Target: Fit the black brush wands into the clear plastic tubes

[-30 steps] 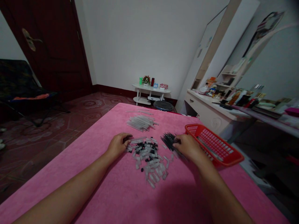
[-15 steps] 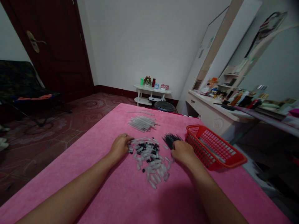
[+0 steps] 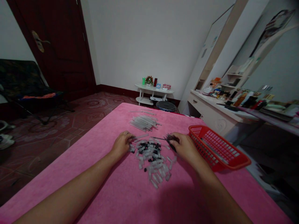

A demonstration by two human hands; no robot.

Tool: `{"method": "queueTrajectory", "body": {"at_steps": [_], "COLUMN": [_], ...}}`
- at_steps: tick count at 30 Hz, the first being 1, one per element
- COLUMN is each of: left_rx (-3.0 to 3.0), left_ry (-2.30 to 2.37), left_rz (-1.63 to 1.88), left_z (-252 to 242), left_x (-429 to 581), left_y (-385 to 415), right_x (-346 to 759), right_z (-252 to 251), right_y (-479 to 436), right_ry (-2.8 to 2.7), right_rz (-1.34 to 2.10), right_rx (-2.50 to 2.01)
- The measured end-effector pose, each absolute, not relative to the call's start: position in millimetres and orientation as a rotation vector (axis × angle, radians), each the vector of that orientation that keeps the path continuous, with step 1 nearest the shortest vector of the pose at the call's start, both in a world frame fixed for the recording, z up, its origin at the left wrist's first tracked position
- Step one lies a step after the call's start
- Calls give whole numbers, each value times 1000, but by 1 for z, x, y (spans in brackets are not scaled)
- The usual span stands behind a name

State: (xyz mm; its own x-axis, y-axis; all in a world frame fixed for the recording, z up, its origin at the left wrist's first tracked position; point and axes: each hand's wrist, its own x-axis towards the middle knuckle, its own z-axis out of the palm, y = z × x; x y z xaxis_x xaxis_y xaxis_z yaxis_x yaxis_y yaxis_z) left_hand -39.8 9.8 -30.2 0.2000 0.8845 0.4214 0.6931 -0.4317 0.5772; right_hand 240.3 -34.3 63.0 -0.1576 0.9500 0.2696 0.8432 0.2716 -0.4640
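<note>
My left hand (image 3: 122, 142) is closed in a pinch on a pale, clear pen barrel (image 3: 142, 136), which points right. Level with it, my right hand (image 3: 183, 143) grips a thin dark pen refill (image 3: 159, 138) that points left towards the barrel; a gap separates the two tips. Under and beside the right fingers lies a bunch of black refills (image 3: 172, 147), partly covered by the hand. Between my hands spreads a heap of clear pen caps (image 3: 153, 161) mixed with small black pieces. Beyond it, more pale barrels (image 3: 144, 122) lie in a pile.
A red plastic basket (image 3: 219, 147) with some long pale pieces inside stands at the right of the pink-covered table (image 3: 112, 193). A few thin sticks (image 3: 147, 112) lie near the far edge. Past the table are a dressing table (image 3: 210, 107) and a low white stand (image 3: 154, 89).
My right hand has lifted a refill from the black bunch and turned it leftward. A barrel now shows clearly in my left hand, which has hardly moved. The view has shifted slightly.
</note>
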Motion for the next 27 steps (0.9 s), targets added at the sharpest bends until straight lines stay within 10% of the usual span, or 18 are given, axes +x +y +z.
{"method": "queueTrajectory", "body": {"at_steps": [27], "left_rx": [2552], "left_ry": [1384], "left_rz": [952], "left_z": [0], "left_x": [-16], "left_y": [-26], "right_x": [221], "right_z": [68], "right_y": [-45], "right_ry": [-2127], "right_rz": [225], "right_rx": [-1416]}}
